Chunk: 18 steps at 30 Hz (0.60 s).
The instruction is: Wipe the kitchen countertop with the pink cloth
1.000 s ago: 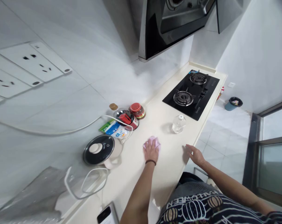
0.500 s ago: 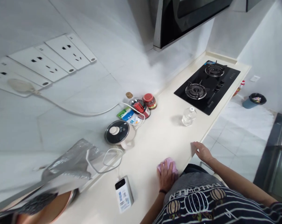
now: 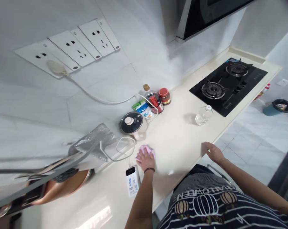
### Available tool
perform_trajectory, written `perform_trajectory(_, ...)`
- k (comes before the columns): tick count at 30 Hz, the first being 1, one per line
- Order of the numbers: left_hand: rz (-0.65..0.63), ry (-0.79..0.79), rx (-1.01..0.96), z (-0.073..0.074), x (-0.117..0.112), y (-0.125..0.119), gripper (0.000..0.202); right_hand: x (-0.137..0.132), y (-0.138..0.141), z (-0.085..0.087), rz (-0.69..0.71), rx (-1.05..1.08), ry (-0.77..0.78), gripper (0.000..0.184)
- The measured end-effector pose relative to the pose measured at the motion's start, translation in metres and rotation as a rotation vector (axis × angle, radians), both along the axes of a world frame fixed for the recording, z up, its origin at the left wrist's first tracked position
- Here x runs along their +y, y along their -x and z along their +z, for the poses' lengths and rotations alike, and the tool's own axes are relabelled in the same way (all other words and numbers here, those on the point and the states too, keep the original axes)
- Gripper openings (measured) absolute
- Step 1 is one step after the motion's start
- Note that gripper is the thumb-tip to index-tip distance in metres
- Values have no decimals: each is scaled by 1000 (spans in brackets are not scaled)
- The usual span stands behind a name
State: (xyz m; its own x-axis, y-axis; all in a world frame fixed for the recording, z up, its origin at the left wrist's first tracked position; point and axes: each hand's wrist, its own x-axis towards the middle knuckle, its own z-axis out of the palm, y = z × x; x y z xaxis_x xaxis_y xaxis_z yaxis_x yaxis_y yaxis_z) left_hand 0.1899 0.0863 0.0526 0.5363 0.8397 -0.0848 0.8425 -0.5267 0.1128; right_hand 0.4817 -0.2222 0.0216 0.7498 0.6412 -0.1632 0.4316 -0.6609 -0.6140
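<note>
My left hand (image 3: 146, 160) presses down on a pink cloth (image 3: 151, 150) on the white countertop (image 3: 174, 140), its fingers spread over the fabric. Just beside it, nearer the camera, lies a white power bank (image 3: 132, 181) with a dark end and a cable. A small electric pot (image 3: 132, 123) with a glass lid stands a little beyond the cloth. My right hand (image 3: 214, 152) rests at the counter's front edge, fingers extended and holding nothing. Farther along the counter is a clear bottle (image 3: 203, 116) with a white cap.
Jars (image 3: 164, 96) and packets (image 3: 144, 109) cluster against the wall. A white cable (image 3: 105, 102) runs there from the sockets (image 3: 67, 47). Beyond is a black gas stove (image 3: 227, 86) beneath a range hood (image 3: 201, 16). A pan (image 3: 65, 187) and silvery bag (image 3: 96, 140) are at left.
My left hand has slid the pink cloth from near the front edge toward the wall, close to the power bank. My right hand stays at the edge. The view has shifted.
</note>
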Motion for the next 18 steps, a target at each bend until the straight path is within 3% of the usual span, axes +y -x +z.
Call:
perform_trajectory(3, 41, -7, -10, 3, -5, 9, 45, 2, 2, 0, 20, 17, 17, 59)
perform_trajectory(6, 55, -9, -29, 1, -24, 9, 49, 5, 3, 0, 37, 30, 44, 62)
perform_trajectory(10, 51, -7, -55, -21, -69, 18, 56, 10, 6, 2, 34, 24, 62, 66)
perform_trajectory(14, -169, 51, -75, -52, -106, 29, 63, 14, 9, 4, 39, 34, 86, 68)
perform_trajectory(18, -325, 93, -71, -60, -100, 10, 59, 15, 11, 3, 61, -1, 103, 70)
